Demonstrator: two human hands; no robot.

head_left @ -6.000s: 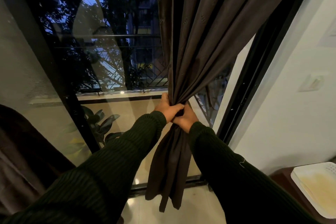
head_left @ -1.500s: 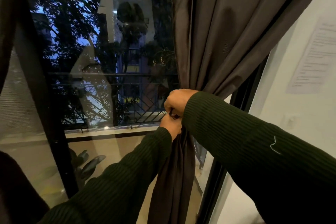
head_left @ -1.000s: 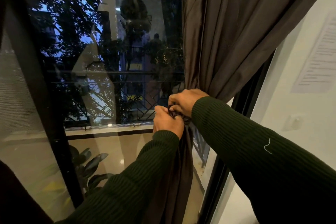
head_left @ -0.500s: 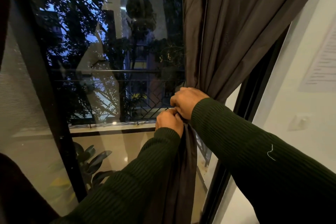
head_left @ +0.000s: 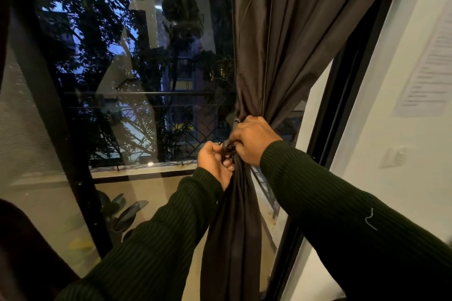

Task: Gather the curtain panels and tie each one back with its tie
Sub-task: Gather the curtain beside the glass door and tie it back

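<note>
The right hand [head_left: 254,140] is gripping the bunched dark brown fabric curtain panel [head_left: 266,56] by the black window frame [head_left: 342,95], keeping it gathered, while the left hand [head_left: 215,162] is pinching the thin dark tie [head_left: 226,150] at the waist, seemingly fastening it.

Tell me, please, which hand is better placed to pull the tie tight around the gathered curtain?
Probably the left hand: it pinches the tie in front of the bunch. The right hand wraps over the gathered curtain and looks needed to keep the folds together.

Brown curtain [head_left: 276,51] bunched (tie [head_left: 228,148] around).
</note>
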